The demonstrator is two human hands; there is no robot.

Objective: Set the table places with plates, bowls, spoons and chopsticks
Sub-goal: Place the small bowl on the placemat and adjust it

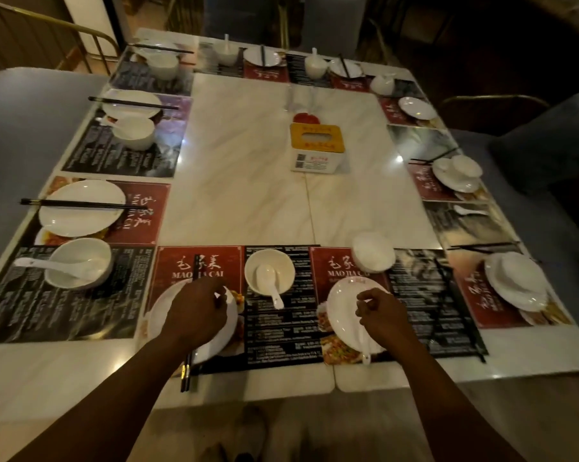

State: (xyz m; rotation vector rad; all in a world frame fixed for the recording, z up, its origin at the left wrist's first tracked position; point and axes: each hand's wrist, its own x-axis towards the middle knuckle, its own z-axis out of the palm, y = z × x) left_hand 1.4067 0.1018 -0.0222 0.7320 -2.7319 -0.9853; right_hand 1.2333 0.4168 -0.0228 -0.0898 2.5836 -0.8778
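— Two bare forearms reach in from the bottom edge. What is each hand doing?

— Left hand (196,310) hovers over the near-left plate (222,331), fingers curled together; it hides the middle of a pair of chopsticks (186,373) lying across that plate, so I cannot tell whether the grip pinches them. Right hand (383,315) sits over the second plate (343,306), fingers bent inward. A white spoon (365,345) shows below it, but whether the grip holds it is hidden.

— And between the two?

— One bowl (269,271) with a spoon resting in it. Another bowl (373,251) stands just beyond the right plate, and dark chopsticks (458,305) lie on the placemat (414,295) to its right.

— How many places?

— Roughly eleven placemats ring the surface (248,181); I count nine plates clearly. The far ones are dim and small.

— The middle?

— One tissue box (315,146) on pale marble. The room is dark, with grey upholstered seats (21,128) at both sides.
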